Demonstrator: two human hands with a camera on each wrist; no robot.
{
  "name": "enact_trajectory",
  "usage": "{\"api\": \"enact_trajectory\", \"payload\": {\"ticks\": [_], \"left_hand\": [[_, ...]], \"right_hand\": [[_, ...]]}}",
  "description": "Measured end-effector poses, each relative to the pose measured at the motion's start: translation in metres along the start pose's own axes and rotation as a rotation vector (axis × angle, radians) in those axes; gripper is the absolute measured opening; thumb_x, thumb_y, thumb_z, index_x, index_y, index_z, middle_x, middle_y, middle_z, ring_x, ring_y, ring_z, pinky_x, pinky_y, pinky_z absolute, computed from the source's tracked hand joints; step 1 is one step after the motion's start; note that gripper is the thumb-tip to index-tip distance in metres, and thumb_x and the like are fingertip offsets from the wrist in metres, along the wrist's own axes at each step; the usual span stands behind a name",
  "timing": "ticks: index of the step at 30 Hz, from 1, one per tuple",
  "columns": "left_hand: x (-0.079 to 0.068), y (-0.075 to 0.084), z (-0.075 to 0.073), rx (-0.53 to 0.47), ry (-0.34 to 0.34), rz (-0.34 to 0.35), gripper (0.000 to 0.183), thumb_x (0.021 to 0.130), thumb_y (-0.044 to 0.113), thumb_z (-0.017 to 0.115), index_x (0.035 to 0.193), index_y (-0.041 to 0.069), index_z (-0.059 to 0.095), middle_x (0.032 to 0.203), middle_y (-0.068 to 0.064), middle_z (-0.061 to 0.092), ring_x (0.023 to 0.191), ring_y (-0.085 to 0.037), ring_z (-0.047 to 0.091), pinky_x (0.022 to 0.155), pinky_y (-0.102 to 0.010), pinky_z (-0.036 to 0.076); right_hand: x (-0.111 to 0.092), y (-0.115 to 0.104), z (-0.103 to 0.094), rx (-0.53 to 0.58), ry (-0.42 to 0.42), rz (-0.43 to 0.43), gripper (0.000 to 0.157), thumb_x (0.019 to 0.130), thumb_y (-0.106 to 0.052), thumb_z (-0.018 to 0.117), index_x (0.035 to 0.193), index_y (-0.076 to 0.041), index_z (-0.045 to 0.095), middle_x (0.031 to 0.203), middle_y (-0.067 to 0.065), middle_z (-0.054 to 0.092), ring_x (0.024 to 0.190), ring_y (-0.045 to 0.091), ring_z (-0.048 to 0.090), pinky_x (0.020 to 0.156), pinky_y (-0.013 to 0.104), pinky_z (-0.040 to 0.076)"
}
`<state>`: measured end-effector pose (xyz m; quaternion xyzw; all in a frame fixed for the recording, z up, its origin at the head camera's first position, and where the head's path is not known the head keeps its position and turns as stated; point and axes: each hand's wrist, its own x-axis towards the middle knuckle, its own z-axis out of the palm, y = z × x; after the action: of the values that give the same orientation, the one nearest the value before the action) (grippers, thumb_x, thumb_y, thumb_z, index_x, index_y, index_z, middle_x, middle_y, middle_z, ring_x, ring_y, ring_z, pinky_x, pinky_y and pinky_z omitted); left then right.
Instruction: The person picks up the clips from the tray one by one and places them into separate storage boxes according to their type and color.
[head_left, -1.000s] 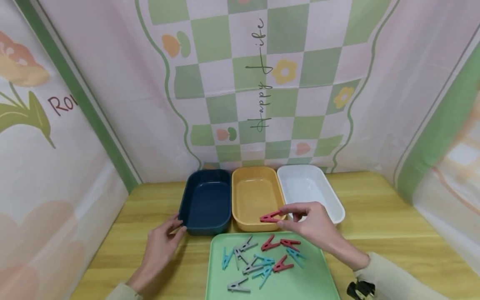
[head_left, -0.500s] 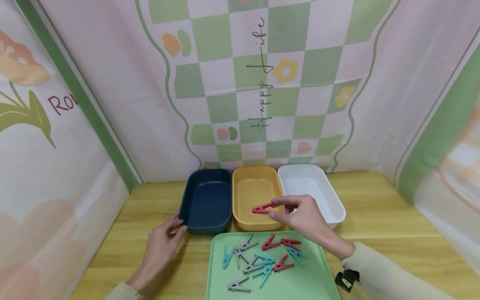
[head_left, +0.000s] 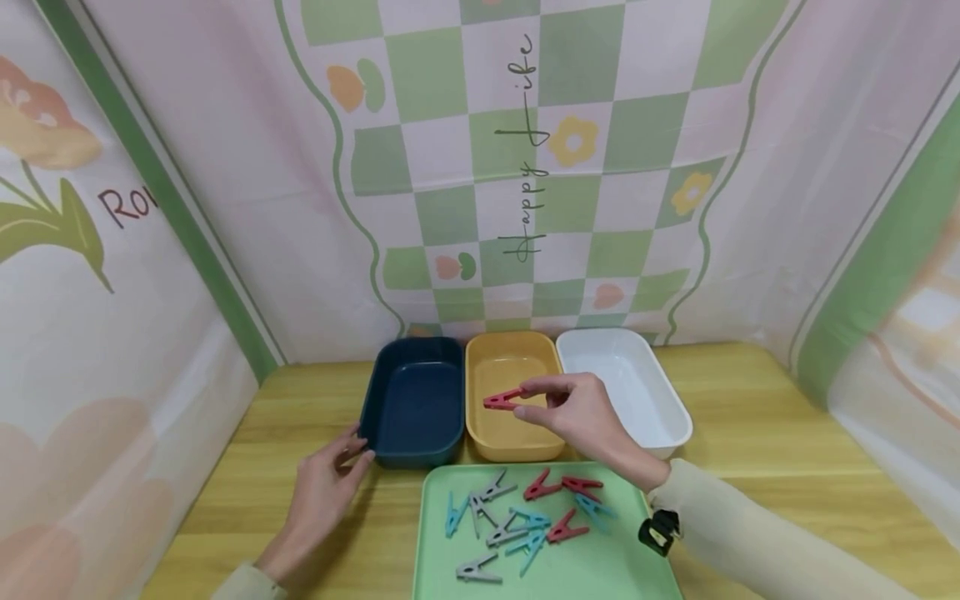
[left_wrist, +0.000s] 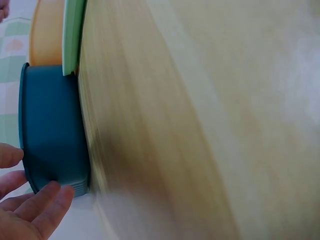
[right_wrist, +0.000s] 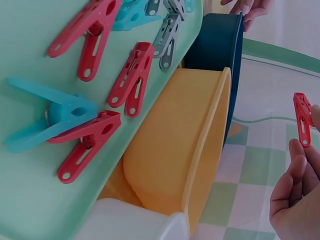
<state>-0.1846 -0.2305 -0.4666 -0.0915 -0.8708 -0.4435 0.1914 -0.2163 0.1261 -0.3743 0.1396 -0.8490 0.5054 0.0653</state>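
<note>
My right hand pinches a red clothespin between thumb and fingers, over the yellow tub. In the right wrist view the same clothespin appears at the right edge, its legs spread between the fingertips. My left hand holds the front left corner of the dark blue tub, with fingertips at its rim and outer wall in the left wrist view. On the green tray lie several red, blue and grey clothespins, among them a red clothespin, a blue clothespin and a grey clothespin.
A white tub stands right of the yellow one; all three tubs line up at the back of the wooden table. The green tray sits close in front of them. Behind hangs a patterned curtain.
My right hand has moved left and away from me with the red clothespin, from the yellow tub's front right corner to over its middle. The left hand has stayed at the dark blue tub.
</note>
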Motion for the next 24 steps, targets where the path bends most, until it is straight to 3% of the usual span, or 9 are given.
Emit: {"api": "enact_trajectory", "payload": {"ticks": [18, 24], "left_hand": [[0.001, 0.002, 0.001, 0.012, 0.002, 0.006, 0.022, 0.086, 0.009, 0.071, 0.107, 0.002, 0.067, 0.133, -0.015, 0.053, 0.100, -0.026, 0.065, 0.071, -0.021, 0.057], [0.001, 0.001, 0.001, 0.022, 0.009, 0.007, 0.023, 0.086, 0.009, 0.071, 0.107, 0.002, 0.067, 0.132, -0.014, 0.055, 0.098, -0.025, 0.066, 0.070, -0.021, 0.058]], "right_hand": [[0.021, -0.001, 0.018, -0.033, 0.014, -0.042, 0.027, 0.074, -0.029, 0.083, 0.096, -0.016, 0.075, 0.070, -0.003, 0.065, 0.057, 0.022, 0.049, 0.044, 0.026, 0.039], [0.029, -0.002, 0.025, -0.033, 0.007, -0.046, 0.025, 0.074, -0.028, 0.083, 0.095, -0.017, 0.076, 0.078, -0.004, 0.069, 0.058, 0.021, 0.049, 0.046, 0.026, 0.038]]}}
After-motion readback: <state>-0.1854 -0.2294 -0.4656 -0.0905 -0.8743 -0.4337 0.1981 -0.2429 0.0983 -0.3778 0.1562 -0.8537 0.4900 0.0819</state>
